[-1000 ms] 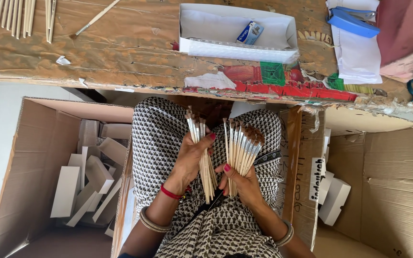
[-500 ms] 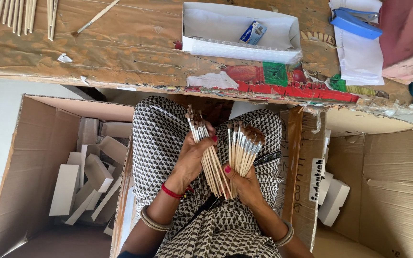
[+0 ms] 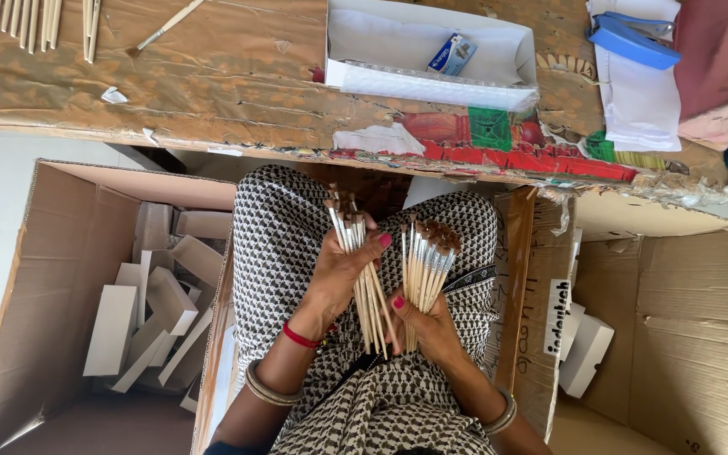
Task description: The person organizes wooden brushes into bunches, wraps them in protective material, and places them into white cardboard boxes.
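Head view, centre of frame: the left hand (image 3: pixel 339 282) grips a slanted bundle of thin paintbrushes (image 3: pixel 362 282) over the lap, fingers closed around the shafts. The right hand (image 3: pixel 427 324) clasps a second, upright sheaf of brushes (image 3: pixel 425 268), bristle tips up. Compared with a second ago, the left bundle has tilted further, its lower ends now crossing toward the right hand; the two bundles stand closer at the base, which suggests brushes passing between them. Exact brush counts cannot be told; roughly ten per bundle. Two cardboard cartons flank the knees: the left carton (image 3: pixel 52 278) holds about ten white boxes (image 3: pixel 111 329), the right carton (image 3: pixel 684 337) a few. On the table (image 3: pixel 212 76) lies one open white tray (image 3: pixel 431 76).
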